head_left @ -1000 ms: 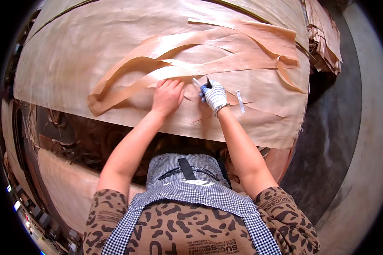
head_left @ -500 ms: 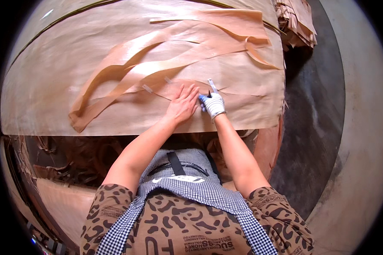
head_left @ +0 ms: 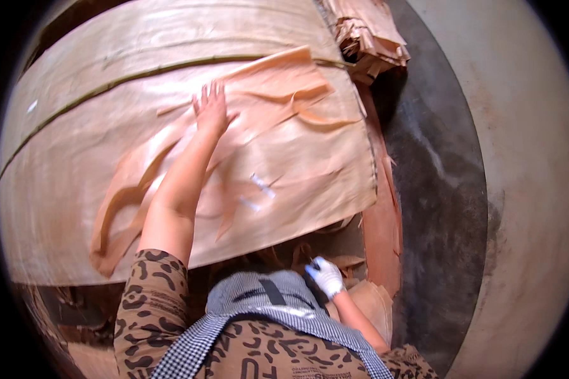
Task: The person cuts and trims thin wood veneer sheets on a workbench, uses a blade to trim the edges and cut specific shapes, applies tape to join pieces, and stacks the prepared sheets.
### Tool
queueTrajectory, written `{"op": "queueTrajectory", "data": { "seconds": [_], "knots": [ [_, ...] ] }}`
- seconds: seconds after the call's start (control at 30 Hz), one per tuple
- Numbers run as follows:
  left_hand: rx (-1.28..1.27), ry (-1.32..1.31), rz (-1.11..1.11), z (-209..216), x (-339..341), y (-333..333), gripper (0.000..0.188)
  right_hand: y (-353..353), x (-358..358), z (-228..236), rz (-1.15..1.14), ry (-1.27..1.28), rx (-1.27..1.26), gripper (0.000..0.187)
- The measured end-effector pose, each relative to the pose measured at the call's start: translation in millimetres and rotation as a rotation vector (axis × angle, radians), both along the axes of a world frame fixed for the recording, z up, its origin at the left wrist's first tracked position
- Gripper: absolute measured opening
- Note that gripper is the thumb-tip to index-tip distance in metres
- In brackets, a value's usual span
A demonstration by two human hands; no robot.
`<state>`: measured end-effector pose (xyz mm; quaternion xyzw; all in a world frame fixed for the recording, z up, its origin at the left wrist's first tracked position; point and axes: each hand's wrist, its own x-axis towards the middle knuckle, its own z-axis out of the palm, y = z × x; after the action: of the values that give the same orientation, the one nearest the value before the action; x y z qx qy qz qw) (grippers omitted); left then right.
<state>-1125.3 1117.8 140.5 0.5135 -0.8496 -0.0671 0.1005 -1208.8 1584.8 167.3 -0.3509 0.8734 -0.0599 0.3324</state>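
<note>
My left hand (head_left: 212,114), bare and with fingers spread, reaches far over the sheet and rests on or just above loose strips of thin wood veneer (head_left: 278,79). Beneath them lies a broad, pale veneer sheet (head_left: 322,151). Short whitish tape pieces (head_left: 262,186) stick to the sheet nearer its front edge, by a small reddish patch of veneer. My right hand (head_left: 327,278), in a white glove with blue fingertips, is low beyond the sheet's front edge, beside my apron. Its fingers are closed; a small dark tip shows at them, too blurred to name.
A stack of veneer pieces (head_left: 370,31) stands at the far right. A long dark ridge (head_left: 171,66) runs across the sheets behind the strips. Scraps of veneer (head_left: 303,252) lie below the front edge. Dark floor (head_left: 436,208) borders the right side.
My left hand has gone from the patch near the front edge forward to the loose strips. My right hand has pulled back off the sheet. The whole view has shifted and turned.
</note>
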Motion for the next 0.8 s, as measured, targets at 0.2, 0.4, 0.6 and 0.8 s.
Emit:
{"op": "queueTrajectory", "data": {
  "seconds": [0.2, 0.4, 0.6, 0.8],
  "knots": [
    [0.031, -0.099, -0.11, -22.1, -56.5, -16.8, 0.115, 121.9, -57.7, -14.7, -0.346, -0.046, 0.02, 0.027],
    [0.094, -0.098, -0.036, -33.6, -102.2, 20.5, 0.082, 301.5, -152.9, -96.7, -0.085, -0.086, 0.158, 0.031],
    [0.424, -0.102, 0.298, -11.5, -74.5, 22.6, 0.057, 308.5, -322.7, -64.0, -0.008, 0.004, 0.135, 0.026],
    [0.424, -0.011, 0.278, -12.4, -188.5, 92.4, 0.091, 308.7, -487.2, 5.2, -0.023, 0.317, -0.211, 0.022]
  ]
}}
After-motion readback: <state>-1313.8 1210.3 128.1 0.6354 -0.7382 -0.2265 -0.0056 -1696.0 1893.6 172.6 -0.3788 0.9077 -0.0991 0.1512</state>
